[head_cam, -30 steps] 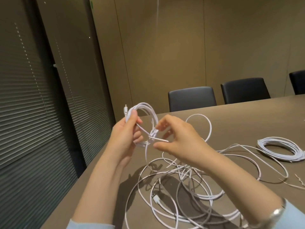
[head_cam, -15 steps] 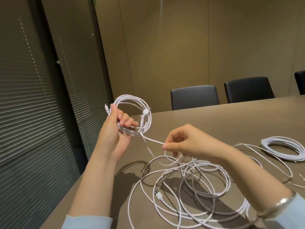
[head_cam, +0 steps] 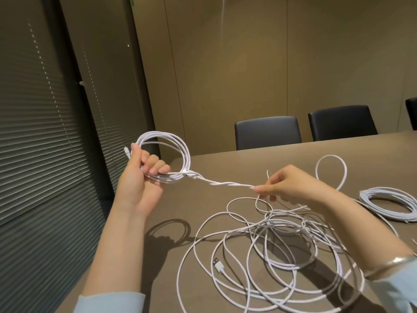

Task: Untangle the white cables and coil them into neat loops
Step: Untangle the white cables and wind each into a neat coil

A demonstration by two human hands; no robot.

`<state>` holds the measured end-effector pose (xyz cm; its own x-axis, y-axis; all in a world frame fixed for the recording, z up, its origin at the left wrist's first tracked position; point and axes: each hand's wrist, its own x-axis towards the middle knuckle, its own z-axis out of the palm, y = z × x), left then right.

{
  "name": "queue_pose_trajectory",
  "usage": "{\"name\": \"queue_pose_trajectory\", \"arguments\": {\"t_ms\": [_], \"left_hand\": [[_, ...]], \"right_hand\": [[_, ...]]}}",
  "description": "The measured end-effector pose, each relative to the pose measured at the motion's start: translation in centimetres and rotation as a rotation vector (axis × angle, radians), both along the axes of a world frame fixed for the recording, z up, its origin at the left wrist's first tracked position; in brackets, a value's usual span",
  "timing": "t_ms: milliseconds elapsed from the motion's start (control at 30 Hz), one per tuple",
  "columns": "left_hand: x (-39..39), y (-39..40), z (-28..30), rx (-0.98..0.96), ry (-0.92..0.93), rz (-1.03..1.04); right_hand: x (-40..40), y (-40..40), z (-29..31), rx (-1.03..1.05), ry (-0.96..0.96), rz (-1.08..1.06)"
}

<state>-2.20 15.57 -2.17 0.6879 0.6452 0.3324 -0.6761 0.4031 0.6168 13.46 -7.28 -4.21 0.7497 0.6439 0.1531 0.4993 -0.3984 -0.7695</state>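
White coil: we see a bundle of several cable turns (head_cam: 165, 152) held up off the table, to the left of everything else; we judge it is raised so that fresh turns can be laid on without dragging through the tangle.
Left hand: the left hand (head_cam: 137, 179) wraps its fingers round the lower side of the coil, thumb up along the turns, a small plug tip (head_cam: 126, 152) poking out beside the thumb; this grip appears to keep the loops the same size.
Twisted span: a short length of cable (head_cam: 228, 183) runs taut from the coil to the other hand, two strands wound about each other; we read the tension as a means of drawing the twist straight.
Right hand: the right hand (head_cam: 291, 186) pinches the far end of that span between thumb and forefinger, its other fingers curled; the two hands are well apart.
Tangle: loose overlapping loops (head_cam: 275, 249) lie on the table below the right forearm, a USB plug (head_cam: 218, 265) lying among them; we judge this part not yet sorted.
Finished coil: a flat coil (head_cam: 388, 205) rests on the table at the right, apart from the tangle.
Surface: a matt brown table (head_cam: 248, 163), carrying the shadows of hand and coil.
Room: two dark chairs (head_cam: 267, 132) behind the far edge, a plain tan wall, slatted blinds (head_cam: 33, 132) to the left.
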Motion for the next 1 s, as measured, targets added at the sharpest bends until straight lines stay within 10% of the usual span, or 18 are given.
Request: {"name": "queue_pose_trajectory", "arguments": {"t_ms": [567,733,1000], "left_hand": [[0.8,-1.5,0.0,0.002,0.045,0.045],[1.1,-2.4,0.2,0.018,0.048,0.019],[1.0,-2.2,0.4,0.010,0.036,0.007]], "right_hand": [[-0.6,0.7,-0.5,-0.171,-0.013,0.191],[-3.4,3.1,-1.1,-0.037,-0.241,0.240],[-4.9,5.8,-3.8,0.225,-0.067,0.307]]}}
